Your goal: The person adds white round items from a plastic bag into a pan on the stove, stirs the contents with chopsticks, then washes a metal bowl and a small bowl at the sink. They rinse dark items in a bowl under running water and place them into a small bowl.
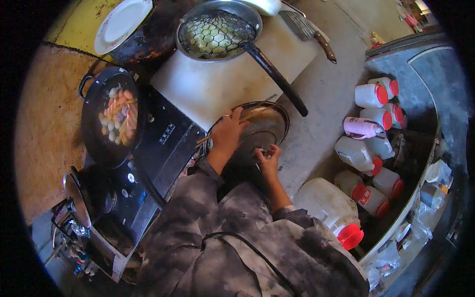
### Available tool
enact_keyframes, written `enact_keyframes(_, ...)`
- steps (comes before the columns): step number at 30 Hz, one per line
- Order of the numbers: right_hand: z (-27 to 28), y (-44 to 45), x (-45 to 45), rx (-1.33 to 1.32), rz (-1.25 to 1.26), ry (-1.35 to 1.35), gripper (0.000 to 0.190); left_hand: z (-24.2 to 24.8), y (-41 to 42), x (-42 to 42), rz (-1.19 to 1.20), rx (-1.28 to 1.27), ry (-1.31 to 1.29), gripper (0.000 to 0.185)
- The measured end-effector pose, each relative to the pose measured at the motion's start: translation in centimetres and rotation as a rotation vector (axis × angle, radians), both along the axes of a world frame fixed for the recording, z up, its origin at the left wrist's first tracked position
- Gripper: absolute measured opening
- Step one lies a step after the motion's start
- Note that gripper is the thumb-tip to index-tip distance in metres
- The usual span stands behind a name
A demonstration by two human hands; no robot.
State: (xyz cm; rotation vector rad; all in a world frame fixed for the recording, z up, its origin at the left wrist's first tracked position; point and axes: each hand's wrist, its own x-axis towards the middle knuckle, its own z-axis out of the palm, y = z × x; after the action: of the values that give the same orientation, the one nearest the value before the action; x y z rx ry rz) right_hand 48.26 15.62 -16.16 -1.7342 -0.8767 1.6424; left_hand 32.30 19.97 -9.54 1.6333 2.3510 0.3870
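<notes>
A round lid point(272, 122) with a dark rim is tilted in front of my body. My left hand point(225, 136) lies across its left side and grips a pair of wooden chopsticks point(203, 140), whose far ends reach past the upper rim. At the lower part of the lid, my right hand point(268, 161) pinches a small shiny piece, which looks like the lid's knob; the fingers partly hide it. To the left, a black wok point(89, 126) on the stove holds sausage slices, pale balls and other cut pieces point(119, 117).
A white cutting board point(230, 80) carries a metal bowl point(257, 16) with a black wire skimmer point(278, 80) over it. A cleaver point(304, 31) lies at the back. Several red-capped plastic jars point(367, 94) and a large jug point(326, 204) stand right. The wok's handle point(148, 185) points towards me.
</notes>
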Motion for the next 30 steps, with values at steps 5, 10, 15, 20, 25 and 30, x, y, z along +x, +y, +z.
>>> enact_keyframes(5, 1.4, -0.9, -1.9, 0.097, -0.022, -0.134, 0.062, 0.9, 0.6, -1.4, 0.104, -0.058, -0.103, 0.041)
enact_keyframes(10, 1.9, -0.7, -2.9, 0.141, 0.058, -0.47, 0.059, 0.6, -0.2, -1.6, 0.197, -0.054, -0.202, 0.038)
enact_keyframes(15, 4.6, -0.9, -3.2, 0.167, 0.115, -0.575, 0.054, 3.7, -3.6, -2.0, 0.236, 0.057, -0.433, 0.031)
enact_keyframes(20, 3.7, -4.2, -1.3, 0.365, 0.122, -0.567, 0.049, 13.2, -10.9, -3.9, 0.299, 0.331, -0.958, 0.021)
enact_keyframes(25, 10.6, -6.8, -1.2, 0.571, 0.188, -0.562, 0.044, 19.9, -21.6, -9.9, 0.385, 0.333, -1.068, 0.02)
enact_keyframes(30, 20.1, -5.8, -4.0, 0.845, 0.385, -0.455, 0.046, 20.1, -31.8, -16.1, 0.61, 0.468, -1.013, 0.024)
